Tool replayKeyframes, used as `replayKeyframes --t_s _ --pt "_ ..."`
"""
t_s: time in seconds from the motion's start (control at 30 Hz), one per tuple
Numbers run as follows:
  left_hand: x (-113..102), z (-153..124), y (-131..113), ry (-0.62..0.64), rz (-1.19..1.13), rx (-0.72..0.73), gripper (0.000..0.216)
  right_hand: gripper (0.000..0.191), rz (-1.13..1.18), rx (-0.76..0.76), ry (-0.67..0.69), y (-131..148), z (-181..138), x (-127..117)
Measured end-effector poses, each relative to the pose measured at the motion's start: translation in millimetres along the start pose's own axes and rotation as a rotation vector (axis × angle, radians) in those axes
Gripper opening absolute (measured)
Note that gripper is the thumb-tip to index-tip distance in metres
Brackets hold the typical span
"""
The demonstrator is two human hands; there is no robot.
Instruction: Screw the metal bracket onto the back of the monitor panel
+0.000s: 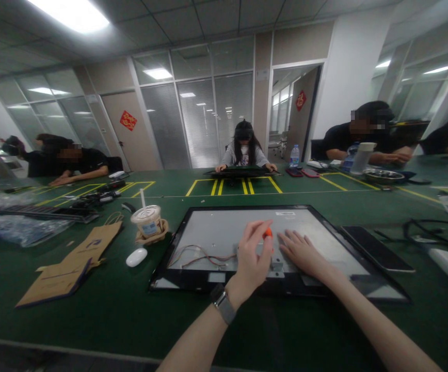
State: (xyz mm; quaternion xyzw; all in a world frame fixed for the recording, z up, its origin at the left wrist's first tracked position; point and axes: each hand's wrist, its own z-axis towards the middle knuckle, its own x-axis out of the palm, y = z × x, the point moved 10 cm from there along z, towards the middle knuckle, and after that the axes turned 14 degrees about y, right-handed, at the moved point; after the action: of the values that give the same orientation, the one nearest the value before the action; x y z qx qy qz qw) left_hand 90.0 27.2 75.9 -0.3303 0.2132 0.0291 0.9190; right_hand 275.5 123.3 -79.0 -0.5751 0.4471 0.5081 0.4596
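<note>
A flat display panel with a grey metal back and black frame lies on the table in front of me. My left hand, with a watch on its wrist, is raised above the panel's near middle. Its thumb and fingers are closed around an orange screwdriver; only part of the handle shows, and the shaft is hidden. A small metal bracket sits just below that hand. My right hand lies flat on the panel, fingers spread, right of the bracket. Thin wires run loosely across the panel's left side.
A lidded drink cup, a white mouse and a paper bag lie to the left. Right of the panel are a black flat device and cables. Across the table a person handles another panel.
</note>
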Motion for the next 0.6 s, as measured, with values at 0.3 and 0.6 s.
replayKeyframes --t_s 0.3,0.6 --pt "-5.0 1.1 16.3 -0.061 -0.029 -0.064 0.024 0.054 0.019 0.003 0.009 0.1 0.0 0.8" --pt "3.9 1.6 7.5 0.031 -0.068 -0.043 0.034 0.054 0.033 0.013 0.023 3.1 -2.9 -4.2"
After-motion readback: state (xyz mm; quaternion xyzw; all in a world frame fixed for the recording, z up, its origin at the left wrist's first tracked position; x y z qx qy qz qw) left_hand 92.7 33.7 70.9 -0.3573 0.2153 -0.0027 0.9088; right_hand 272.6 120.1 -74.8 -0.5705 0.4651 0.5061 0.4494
